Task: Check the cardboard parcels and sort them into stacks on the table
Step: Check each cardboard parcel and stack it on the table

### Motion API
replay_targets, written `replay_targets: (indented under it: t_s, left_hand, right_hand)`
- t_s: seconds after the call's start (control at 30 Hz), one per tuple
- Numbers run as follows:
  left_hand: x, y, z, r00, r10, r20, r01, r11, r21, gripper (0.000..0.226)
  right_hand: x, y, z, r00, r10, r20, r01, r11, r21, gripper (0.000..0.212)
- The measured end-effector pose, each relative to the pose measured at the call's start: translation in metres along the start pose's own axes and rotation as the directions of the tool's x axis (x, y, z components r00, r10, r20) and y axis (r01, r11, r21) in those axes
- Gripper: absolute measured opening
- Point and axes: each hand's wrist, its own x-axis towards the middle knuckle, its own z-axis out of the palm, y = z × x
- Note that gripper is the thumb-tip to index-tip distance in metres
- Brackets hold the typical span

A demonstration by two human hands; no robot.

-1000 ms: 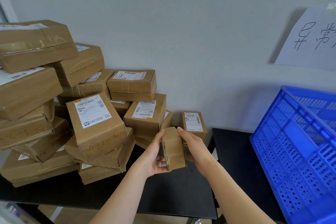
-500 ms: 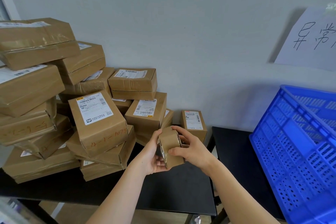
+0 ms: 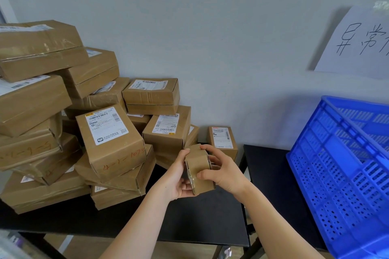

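Field notes, sorting station.

Small parcel [image 3: 199,166]: off the surface, held in the air above the black tabletop [image 3: 202,221], straight in front of me and just right of the pile. It sits tilted, plain brown cardboard toward me, with a strip of shiny tape at its lower left edge.

Left hand [image 3: 175,178]: this grip cups the parcel's left side and underside, with the thumb lying up along the near edge and the fingers curled beneath.

Right hand [image 3: 224,174]: this grip clasps the same parcel from the right. The thumb presses on the front face low down and the fingers are hooked over the top. Both grips are closed on this one box.

Pile of parcels [image 3: 63,132]: fills the left part of the tabletop against the wall. It is stacked unevenly, with several boxes tilted. At its front leans a labelled parcel [image 3: 111,139] with a white shipping label on top and red handwriting on its side.

Upright parcel [image 3: 222,141]: stands just beside the pile's right edge, against the wall and directly behind my right hand, label facing me.

Blue crate [image 3: 341,174]: at the far right, with perforated walls, tipped at an angle on a second tabletop [image 3: 267,166].

Paper sheet [image 3: 357,42]: stuck on the wall above the crate, with handwritten characters.
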Motion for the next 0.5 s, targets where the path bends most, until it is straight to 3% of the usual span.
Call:
replay_targets:
  t_s: [0.2, 0.5]
  left_hand:
    - [0.008, -0.006, 0.002, 0.996, 0.083, -0.024, -0.083, 0.996, -0.016, 0.059]
    - [0.018, -0.001, 0.008, 0.966, 0.249, -0.066, -0.249, 0.968, -0.002, 0.045]
  right_hand:
    - [-0.001, -0.004, -0.006, 0.997, 0.072, 0.037, -0.075, 0.994, 0.075, 0.065]
    - [0.003, -0.01, -0.01, 0.988, 0.106, -0.11, -0.088, 0.984, 0.155, 0.044]
